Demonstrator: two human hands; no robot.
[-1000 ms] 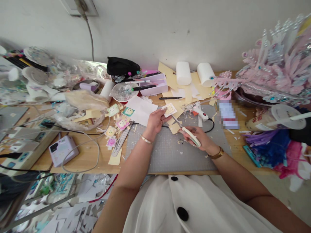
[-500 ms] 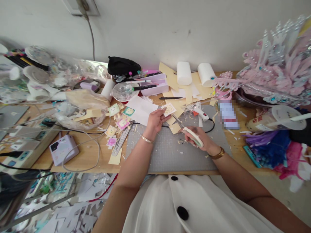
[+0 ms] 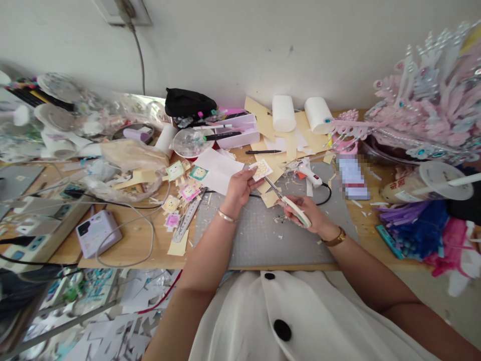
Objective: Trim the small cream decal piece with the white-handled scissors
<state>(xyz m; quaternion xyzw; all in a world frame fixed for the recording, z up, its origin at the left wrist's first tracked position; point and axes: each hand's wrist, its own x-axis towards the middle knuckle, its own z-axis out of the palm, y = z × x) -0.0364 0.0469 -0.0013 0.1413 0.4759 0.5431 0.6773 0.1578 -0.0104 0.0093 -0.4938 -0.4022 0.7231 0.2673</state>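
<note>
Though near scissors (image 3: 295,209), glue gun (image 3: 311,174) apart.

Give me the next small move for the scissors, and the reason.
Probably a short snip along the near edge of the small card: the left hand pinches it, and the right hand holds the scissors with their tips at or very near that edge.

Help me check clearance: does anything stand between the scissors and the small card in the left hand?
Nothing visible: the right hand holds the scissors with their tips at the edge of the small card; contact is hard to tell.
</note>
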